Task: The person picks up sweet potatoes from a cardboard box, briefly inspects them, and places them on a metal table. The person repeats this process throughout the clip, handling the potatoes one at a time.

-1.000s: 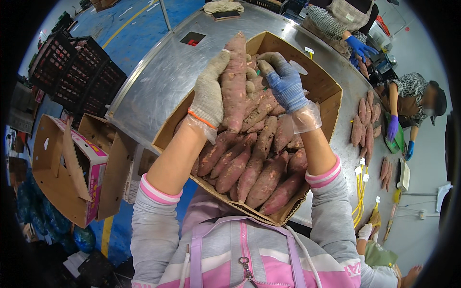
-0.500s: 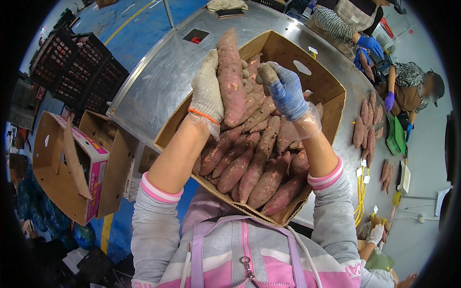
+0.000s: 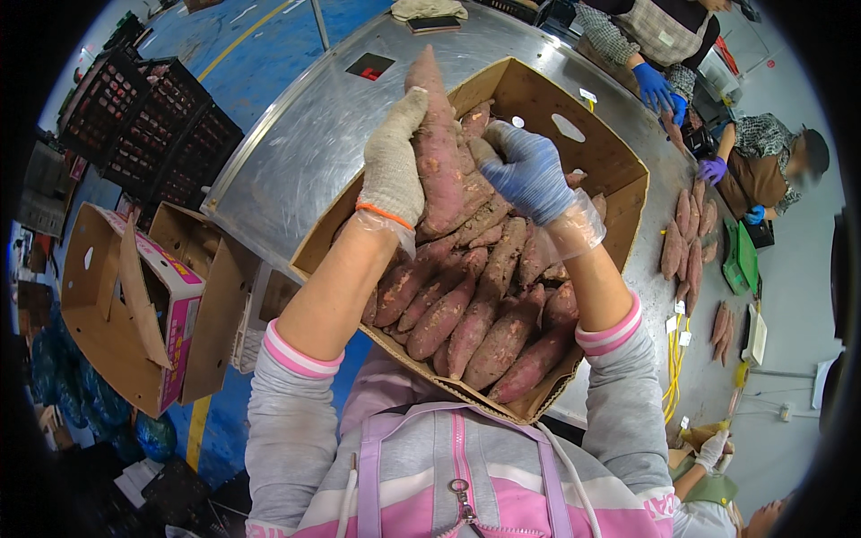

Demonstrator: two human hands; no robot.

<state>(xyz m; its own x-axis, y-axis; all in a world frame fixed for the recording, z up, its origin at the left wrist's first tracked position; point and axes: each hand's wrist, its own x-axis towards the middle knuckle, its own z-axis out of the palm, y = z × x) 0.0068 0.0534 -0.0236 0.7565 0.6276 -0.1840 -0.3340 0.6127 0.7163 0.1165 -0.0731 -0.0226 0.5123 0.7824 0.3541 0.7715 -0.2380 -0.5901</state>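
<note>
Raised higher, left hand [image 3: 392, 166] holds sweet potato [image 3: 439, 143] over full box [image 3: 619, 170]

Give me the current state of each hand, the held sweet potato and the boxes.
left hand: closed on large reddish sweet potato, lifted
right hand: in box, grip unclear
brown cardboard box: open, nearly full
pink-sided cardboard box: open, on its side

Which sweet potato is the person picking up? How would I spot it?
Find the big cardboard box on the shiny metal table. Above its pile, the left hand in a grey glove grips one long sweet potato. It alone stands upright; the rest lie flat.
</note>
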